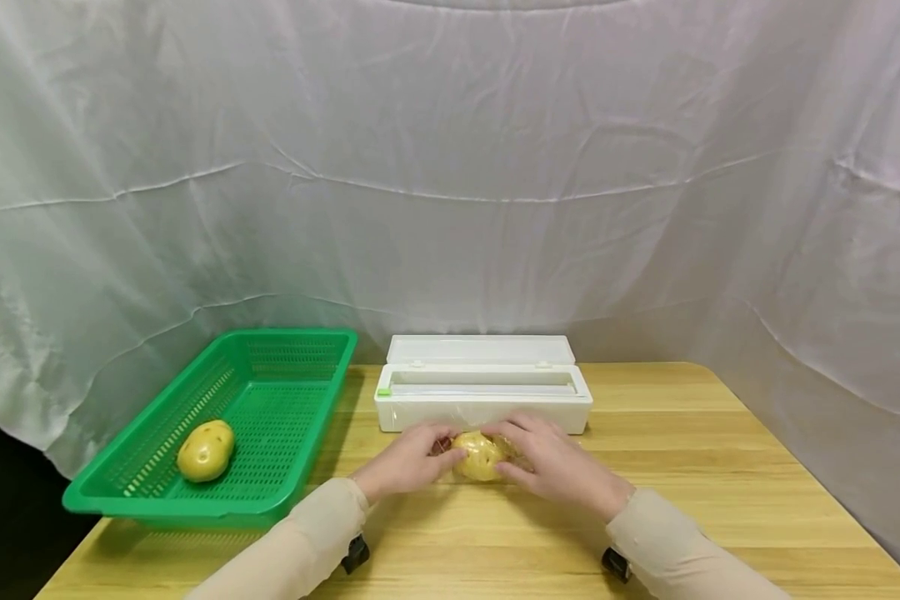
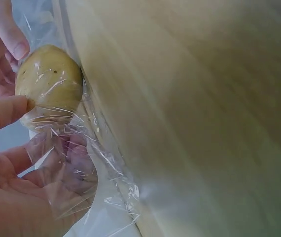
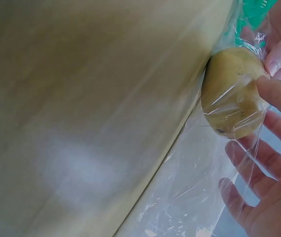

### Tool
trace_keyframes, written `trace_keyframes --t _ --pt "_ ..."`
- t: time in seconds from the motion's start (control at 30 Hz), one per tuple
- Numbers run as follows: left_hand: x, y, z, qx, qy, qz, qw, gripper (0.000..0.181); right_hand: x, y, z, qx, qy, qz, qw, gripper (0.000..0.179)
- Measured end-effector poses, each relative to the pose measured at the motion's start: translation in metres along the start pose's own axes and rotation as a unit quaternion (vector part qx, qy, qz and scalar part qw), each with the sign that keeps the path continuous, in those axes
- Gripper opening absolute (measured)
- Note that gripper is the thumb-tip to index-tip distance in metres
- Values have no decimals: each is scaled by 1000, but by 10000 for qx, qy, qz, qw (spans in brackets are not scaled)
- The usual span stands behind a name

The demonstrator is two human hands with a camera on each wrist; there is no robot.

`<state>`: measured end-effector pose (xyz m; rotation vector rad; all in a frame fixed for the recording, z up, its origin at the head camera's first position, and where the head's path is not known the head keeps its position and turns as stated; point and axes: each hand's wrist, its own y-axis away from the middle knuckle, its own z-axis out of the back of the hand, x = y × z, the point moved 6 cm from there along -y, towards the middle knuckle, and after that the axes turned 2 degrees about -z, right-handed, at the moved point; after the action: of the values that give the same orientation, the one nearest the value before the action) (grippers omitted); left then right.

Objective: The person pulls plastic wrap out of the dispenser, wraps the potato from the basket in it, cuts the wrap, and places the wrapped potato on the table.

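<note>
A yellow potato [image 1: 477,457], with clear cling film [image 3: 185,168] over it, sits between both hands at the front of a white dispenser box [image 1: 487,410]. My left hand [image 1: 414,460] holds the potato's left side through the film; in the left wrist view its thumb [image 2: 7,109] touches the skin and its fingers lie behind crinkled film. From the other side my right hand [image 1: 551,462] holds the potato, its thumb [image 3: 278,94] against it and its other fingers spread behind the film. Film stretches from the potato along the box front.
A green plastic basket [image 1: 322,454] stands on the left of the wooden table [image 1: 667,467], holding another potato [image 1: 206,451]. The dispenser's lid [image 1: 482,348] is raised, and a light green slider [image 1: 384,392] sits at its left end. A grey curtain [image 1: 450,167] hangs behind.
</note>
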<state>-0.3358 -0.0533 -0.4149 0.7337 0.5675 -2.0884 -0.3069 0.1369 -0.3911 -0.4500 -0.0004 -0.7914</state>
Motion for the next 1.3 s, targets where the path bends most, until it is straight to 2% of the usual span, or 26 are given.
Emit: trace_keyframes --t 0.17,0.37,0.63,0.87,0.97,1.03,1.1,1.2,1.3 --pt "4 -4 -2 29 332 217 9992 24 -4 -3 -4 104 -179 -148 9997 57" --pt "5 -6 0 -72 397 350 9986 27 -8 -6 -8 252 -435 -210 9985 60" --pt "9 -8 0 -77 730 673 9950 28 -11 -10 -9 483 -377 -232 9979 58" --pt "10 -5 2 -433 776 885 9921 28 -16 -12 -13 644 -481 -431 9958 60" --pt "5 -3 4 -594 507 718 9944 27 -18 -12 -13 695 -647 -555 9939 60" --pt "-2 -1 6 -712 40 505 9962 26 -18 -11 -13 722 -744 -662 9924 59" --pt "-11 2 8 -843 -541 201 9948 27 -19 -11 -12 727 -806 -781 9910 58" --pt "-24 8 8 -963 -1417 -285 9848 36 -18 -10 -9 672 -790 -797 9914 57" --pt "-32 14 5 -960 -2084 -711 9707 46 -15 -10 -7 559 -598 -619 9947 59"
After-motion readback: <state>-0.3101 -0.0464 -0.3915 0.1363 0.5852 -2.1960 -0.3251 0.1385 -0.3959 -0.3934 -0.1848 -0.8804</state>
